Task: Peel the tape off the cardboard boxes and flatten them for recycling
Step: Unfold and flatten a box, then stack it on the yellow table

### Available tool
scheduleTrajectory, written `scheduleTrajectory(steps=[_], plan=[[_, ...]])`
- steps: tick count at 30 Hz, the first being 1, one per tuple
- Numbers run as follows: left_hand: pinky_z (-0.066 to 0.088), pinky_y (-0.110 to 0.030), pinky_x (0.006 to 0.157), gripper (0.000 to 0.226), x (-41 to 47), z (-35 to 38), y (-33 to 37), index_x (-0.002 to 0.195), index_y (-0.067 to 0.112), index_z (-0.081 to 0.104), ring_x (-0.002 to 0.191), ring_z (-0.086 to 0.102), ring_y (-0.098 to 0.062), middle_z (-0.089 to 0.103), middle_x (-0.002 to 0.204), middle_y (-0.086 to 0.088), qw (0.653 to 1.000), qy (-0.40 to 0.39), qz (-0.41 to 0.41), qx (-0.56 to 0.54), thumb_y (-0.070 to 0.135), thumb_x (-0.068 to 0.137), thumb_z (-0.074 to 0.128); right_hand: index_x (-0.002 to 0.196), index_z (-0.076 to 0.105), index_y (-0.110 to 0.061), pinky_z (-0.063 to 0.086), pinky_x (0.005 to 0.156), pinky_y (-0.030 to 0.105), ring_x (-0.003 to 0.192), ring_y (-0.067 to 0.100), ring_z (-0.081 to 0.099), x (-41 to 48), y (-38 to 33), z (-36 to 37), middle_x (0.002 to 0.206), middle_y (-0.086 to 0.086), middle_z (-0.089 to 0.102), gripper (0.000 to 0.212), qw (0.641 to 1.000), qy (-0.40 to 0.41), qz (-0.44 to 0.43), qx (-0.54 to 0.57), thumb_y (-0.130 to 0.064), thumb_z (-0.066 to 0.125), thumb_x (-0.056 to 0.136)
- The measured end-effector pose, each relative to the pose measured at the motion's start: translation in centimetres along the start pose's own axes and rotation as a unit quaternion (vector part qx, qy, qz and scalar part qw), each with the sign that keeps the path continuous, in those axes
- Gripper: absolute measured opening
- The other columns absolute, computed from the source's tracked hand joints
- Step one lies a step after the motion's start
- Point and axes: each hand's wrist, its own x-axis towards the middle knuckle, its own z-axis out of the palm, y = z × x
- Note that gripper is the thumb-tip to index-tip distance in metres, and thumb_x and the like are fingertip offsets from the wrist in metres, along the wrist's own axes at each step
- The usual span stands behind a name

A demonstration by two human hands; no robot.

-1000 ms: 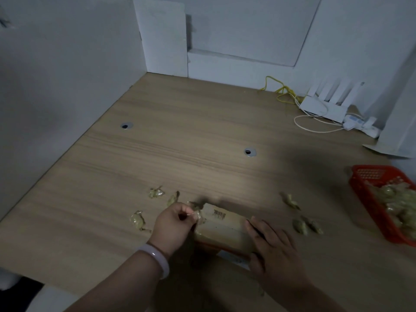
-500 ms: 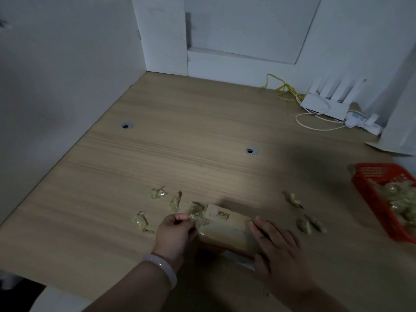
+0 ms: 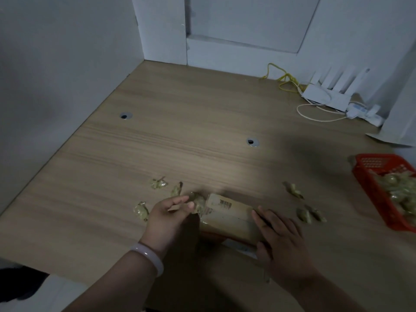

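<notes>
The box [image 3: 229, 219] lies flat on the table [image 3: 202, 131] near its front edge, right under your hands, with a barcode label [image 3: 225, 204] on its far top face. At its left end a crumpled length of tape [image 3: 200, 203] is bunched up against the cardboard. Your left hand [image 3: 171, 216] has that tape pinched between thumb and forefinger, the other fingers curled in; a pale bracelet [image 3: 148, 255] sits on that wrist. Your right hand [image 3: 279, 237] lies on the right end of the box, fingers stretched out flat over the top and pressing it down, thumb at the near side.

Balled-up tape scraps lie around the box: three [image 3: 159, 183] to the left and just beyond your left hand, and three more [image 3: 304, 215] to the right. Farther right, at the table's edge, a red basket [image 3: 369, 188] holds a heap of the same wads. At the far right corner a white router [image 3: 326, 97] stands against the wall, with a yellow cable [image 3: 283, 79] looped beside it.
</notes>
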Motion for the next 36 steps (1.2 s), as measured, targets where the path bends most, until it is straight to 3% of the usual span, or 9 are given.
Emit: scheduleTrajectory(steps=[3,6,13,17,21,25,31,33,36], plan=[[0.054,-0.032,0.061,0.01,-0.4,-0.4,0.4,0.084,0.009,0.06,0.069,0.063,-0.019,0.064,0.077,-0.008,0.995,0.02,-0.045,-0.084,0.016,0.087,0.067,0.138,0.052,-0.023,0.036,0.102,0.041,0.125,0.02,0.047,-0.1,0.1,0.1,0.142,-0.004,0.049,0.067,1.0,-0.006,0.002,-0.006,-0.039,0.05,0.072],[0.054,-0.036,0.063,0.027,-1.2,-0.4,-0.5,0.067,0.01,0.06,0.062,0.063,-0.024,0.064,0.06,-0.007,0.996,0.024,-0.08,-0.02,0.026,0.087,0.067,0.138,0.051,-0.024,0.036,0.101,0.041,0.126,0.02,0.047,-0.1,0.0,0.2,0.142,-0.004,0.049,0.069,1.0,-0.009,0.008,-0.01,-0.038,0.05,0.071],[0.056,-0.04,0.076,0.025,-1.3,2.0,-0.7,0.077,0.015,0.063,0.077,0.067,-0.024,0.069,0.076,-0.004,0.992,0.031,-0.035,0.117,0.033,0.073,0.08,0.132,0.059,-0.017,0.034,0.099,0.038,0.123,0.022,0.048,-0.7,-2.4,0.7,0.138,0.001,0.054,0.063,0.998,0.044,0.03,-0.016,-0.036,0.048,0.072],[0.045,-0.022,0.07,0.02,-0.5,1.8,-0.3,0.069,0.022,0.06,0.074,0.063,-0.013,0.066,0.072,0.007,0.971,0.051,0.029,0.234,0.032,0.078,0.076,0.132,0.058,-0.015,0.038,0.098,0.041,0.124,0.024,0.051,-1.0,-3.2,1.1,0.14,0.003,0.052,0.061,0.997,0.048,0.041,-0.041,-0.036,0.046,0.076],[0.04,-0.019,0.067,0.023,-0.7,1.6,-0.6,0.066,0.027,0.056,0.072,0.061,-0.011,0.063,0.069,0.012,0.965,0.057,0.049,0.252,0.028,0.084,0.07,0.134,0.056,-0.016,0.037,0.1,0.042,0.124,0.025,0.051,-1.1,-3.2,1.2,0.142,0.004,0.05,0.061,0.996,0.043,0.045,-0.057,-0.037,0.045,0.078],[0.055,-0.035,0.076,0.022,-0.6,1.5,-0.8,0.068,0.023,0.055,0.076,0.066,-0.023,0.066,0.072,0.001,0.975,0.046,0.011,0.218,0.021,0.087,0.066,0.134,0.056,-0.017,0.034,0.1,0.041,0.122,0.025,0.052,-1.3,-3.2,1.3,0.142,0.003,0.05,0.062,0.996,0.043,0.046,-0.056,-0.038,0.045,0.077],[0.056,-0.047,0.081,0.013,0.5,1.2,-1.2,0.08,0.015,0.061,0.083,0.067,-0.033,0.068,0.084,-0.013,0.979,0.027,-0.066,0.192,0.017,0.091,0.058,0.134,0.056,-0.017,0.037,0.101,0.042,0.125,0.024,0.05,-1.3,-3.0,1.3,0.143,0.003,0.049,0.062,0.997,0.049,0.032,-0.044,-0.037,0.047,0.076],[0.058,-0.047,0.074,0.012,0.6,1.5,-1.3,0.082,0.012,0.061,0.074,0.07,-0.034,0.068,0.088,-0.02,0.988,0.033,-0.112,0.101,0.012,0.093,0.056,0.135,0.055,-0.018,0.037,0.101,0.042,0.126,0.024,0.05,-1.3,-2.8,1.3,0.143,0.003,0.049,0.061,0.998,0.045,0.028,-0.043,-0.037,0.047,0.078],[0.056,-0.032,0.053,0.015,0.6,1.8,-1.5,0.079,0.013,0.058,0.057,0.068,-0.026,0.066,0.075,-0.012,0.99,0.051,-0.131,0.012,0.007,0.093,0.056,0.136,0.054,-0.019,0.037,0.101,0.043,0.126,0.023,0.05,-1.3,-2.7,1.3,0.144,0.001,0.048,0.061,0.998,0.041,0.026,-0.042,-0.038,0.047,0.079]])
